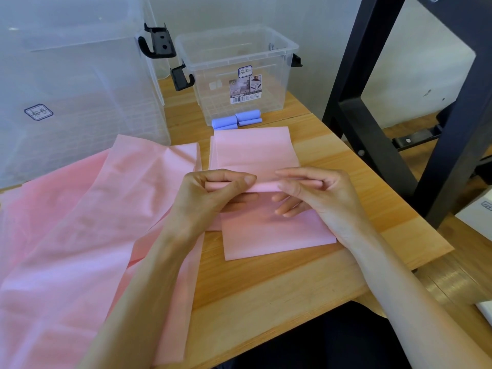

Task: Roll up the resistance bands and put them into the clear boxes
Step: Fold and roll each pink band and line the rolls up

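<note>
The pink resistance band (255,153) lay flat on the wooden table (292,283), at the centre. The left hand (213,193) and the right hand (316,193) both pinched its rolled part (262,186) with curled fingers. The band looked thin, soft and limp, so I think it is best held at both ends of the roll. The small clear box (237,73) stood at 12 o'clock.

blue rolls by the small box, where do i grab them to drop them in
Grip the blue rolls across their round sides, one at a time, coming down from above. They lie flat on the table, seemingly against the small box's front wall, so the far side is blocked and the tops are free.
</note>
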Tool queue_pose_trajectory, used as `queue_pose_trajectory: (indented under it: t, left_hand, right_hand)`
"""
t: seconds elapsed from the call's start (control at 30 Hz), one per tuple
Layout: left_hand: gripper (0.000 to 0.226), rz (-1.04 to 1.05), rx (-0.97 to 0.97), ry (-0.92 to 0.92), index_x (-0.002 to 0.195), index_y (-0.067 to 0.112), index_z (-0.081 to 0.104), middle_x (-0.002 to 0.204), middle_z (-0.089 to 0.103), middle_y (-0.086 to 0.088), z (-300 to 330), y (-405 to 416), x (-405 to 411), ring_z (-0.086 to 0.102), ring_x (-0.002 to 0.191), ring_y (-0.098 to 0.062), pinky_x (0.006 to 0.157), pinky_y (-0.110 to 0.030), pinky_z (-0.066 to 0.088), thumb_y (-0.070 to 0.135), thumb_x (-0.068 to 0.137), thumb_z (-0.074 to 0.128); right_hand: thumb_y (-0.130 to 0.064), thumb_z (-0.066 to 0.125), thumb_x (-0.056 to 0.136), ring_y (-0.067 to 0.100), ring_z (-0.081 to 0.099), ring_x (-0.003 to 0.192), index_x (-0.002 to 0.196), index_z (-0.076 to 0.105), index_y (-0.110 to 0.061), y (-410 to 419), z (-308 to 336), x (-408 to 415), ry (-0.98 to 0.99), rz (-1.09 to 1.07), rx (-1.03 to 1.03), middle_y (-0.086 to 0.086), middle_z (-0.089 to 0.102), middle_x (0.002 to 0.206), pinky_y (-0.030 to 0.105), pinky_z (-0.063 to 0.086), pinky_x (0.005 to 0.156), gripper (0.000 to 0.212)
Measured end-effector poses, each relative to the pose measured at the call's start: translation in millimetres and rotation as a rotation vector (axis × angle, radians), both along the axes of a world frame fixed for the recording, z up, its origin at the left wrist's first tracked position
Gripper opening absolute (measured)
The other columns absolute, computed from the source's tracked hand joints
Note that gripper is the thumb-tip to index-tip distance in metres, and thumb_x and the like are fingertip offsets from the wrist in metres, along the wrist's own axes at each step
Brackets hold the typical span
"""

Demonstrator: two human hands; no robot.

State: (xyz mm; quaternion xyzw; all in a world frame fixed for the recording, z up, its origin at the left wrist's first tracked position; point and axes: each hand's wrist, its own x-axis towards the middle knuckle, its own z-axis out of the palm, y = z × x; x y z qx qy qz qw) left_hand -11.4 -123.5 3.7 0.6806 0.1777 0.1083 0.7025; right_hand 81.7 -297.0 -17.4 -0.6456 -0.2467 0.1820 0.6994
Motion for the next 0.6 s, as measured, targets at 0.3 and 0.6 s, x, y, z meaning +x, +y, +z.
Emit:
queue_pose_trajectory:
  t: [0.3,0.6]
  left_hand:
    - [0.02,-0.033,0.036,0.027,0.086,0.015,0.078,0.082,0.077,-0.009,0.6,0.2,-0.1,0.074,0.079,-0.015,0.07,-0.02,0.058,0.025,0.069,0.077]
    - [0.023,-0.05,0.05,0.013,0.089,0.015,0.078,0.082,0.077,-0.009,0.1,-1.4,0.3,0.074,0.079,-0.013,0.071,-0.02,0.058,0.024,0.068,0.078]
  right_hand:
    - [-0.022,0.071,0.081,0.028,0.072,0.059,0.093,0.073,-0.005,-0.2,0.1,0.1,-0.006,-0.021,-0.025,0.014,0.075,0.075,0.029,0.059,0.054,0.021]
    - [-0.027,0.073,0.077,0.028,0.071,0.057,0.087,0.074,-0.006,0.2,-0.3,-0.2,-0.012,-0.04,-0.029,0.013,0.073,0.07,0.029,0.058,0.053,0.023]
